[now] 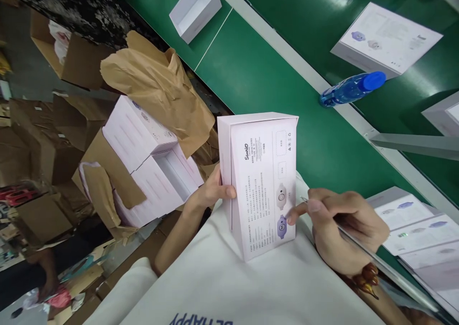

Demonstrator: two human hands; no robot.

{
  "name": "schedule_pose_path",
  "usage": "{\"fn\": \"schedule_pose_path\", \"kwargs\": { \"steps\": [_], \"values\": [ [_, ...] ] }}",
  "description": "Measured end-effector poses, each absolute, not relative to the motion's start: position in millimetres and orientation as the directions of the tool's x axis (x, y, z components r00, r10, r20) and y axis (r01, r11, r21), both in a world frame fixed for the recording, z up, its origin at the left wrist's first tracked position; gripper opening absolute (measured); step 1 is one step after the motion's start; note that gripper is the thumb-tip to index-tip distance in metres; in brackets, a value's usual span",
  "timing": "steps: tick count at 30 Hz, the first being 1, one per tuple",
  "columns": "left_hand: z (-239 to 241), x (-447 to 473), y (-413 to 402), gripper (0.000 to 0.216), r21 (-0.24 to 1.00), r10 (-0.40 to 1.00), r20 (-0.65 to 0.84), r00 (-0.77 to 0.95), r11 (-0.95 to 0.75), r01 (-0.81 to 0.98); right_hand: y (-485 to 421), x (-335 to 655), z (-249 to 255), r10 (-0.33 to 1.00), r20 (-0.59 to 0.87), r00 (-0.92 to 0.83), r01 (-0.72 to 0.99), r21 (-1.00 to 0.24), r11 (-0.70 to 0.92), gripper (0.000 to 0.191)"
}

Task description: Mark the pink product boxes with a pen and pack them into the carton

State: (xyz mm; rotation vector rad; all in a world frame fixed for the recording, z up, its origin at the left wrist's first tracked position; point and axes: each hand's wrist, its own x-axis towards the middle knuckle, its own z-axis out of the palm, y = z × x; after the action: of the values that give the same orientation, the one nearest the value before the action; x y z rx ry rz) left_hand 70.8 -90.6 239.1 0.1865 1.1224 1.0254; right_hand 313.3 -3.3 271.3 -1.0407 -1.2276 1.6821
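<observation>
Fingers of the left hand [215, 189] clasp the edge of a smooth, oblong, pale cardboard box [261, 181], held before the white shirt [225, 282]; the right hand [347, 224] pinches a slim metal rod [394, 274], one fingertip [294, 215] at the box. Beyond: glossy green table [258, 76], crumpled brown paper [161, 81], blue plastic bottle [346, 91]

In front of me stretches a glossy green bench [265, 81], crossed by a pale strip [287, 51] and a thin white line [214, 38]. At its far side I see an open, hollow white tray [195, 12]. A blue bottle [346, 90] has its base at the strip; beyond it sits a printed box [389, 38]. Nearer me, on my right, several white boxes [412, 229] lie close together.
</observation>
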Motion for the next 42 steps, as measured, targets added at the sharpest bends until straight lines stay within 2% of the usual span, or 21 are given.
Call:
{"fn": "schedule_pose_path", "kwargs": {
  "steps": [3, 9, 12, 21, 42],
  "values": [
    [242.5, 71.0, -86.5, 0.090, 0.593, 0.761, -0.646, 0.057, 0.548, -0.589, -4.6, 313.9, 273.1, 0.925, -0.174, -0.338, -0.082, -0.974, -0.213, 0.015],
    [245.5, 72.1, -80.9, 0.089, 0.574, 0.758, -0.644, 0.108, 0.571, -0.587, -6.0, 309.9, 272.3, 0.939, -0.144, -0.312, -0.017, -0.987, -0.157, 0.034],
    [244.9, 72.4, -80.7, 0.088, 0.589, 0.766, -0.638, 0.081, 0.553, -0.590, -5.2, 307.8, 270.7, 0.940, -0.119, -0.318, 0.024, -0.993, -0.117, 0.039],
    [246.6, 73.4, -79.3, 0.089, 0.535, 0.744, -0.655, 0.131, 0.580, -0.615, -0.2, 306.6, 277.1, 0.934, -0.084, -0.348, 0.126, -0.991, -0.042, 0.037],
    [243.3, 73.9, -79.5, 0.094, 0.598, 0.782, -0.612, 0.122, 0.558, -0.575, 1.9, 301.1, 279.2, 0.930, -0.075, -0.359, 0.108, -0.993, -0.038, 0.039]
  ]
}}
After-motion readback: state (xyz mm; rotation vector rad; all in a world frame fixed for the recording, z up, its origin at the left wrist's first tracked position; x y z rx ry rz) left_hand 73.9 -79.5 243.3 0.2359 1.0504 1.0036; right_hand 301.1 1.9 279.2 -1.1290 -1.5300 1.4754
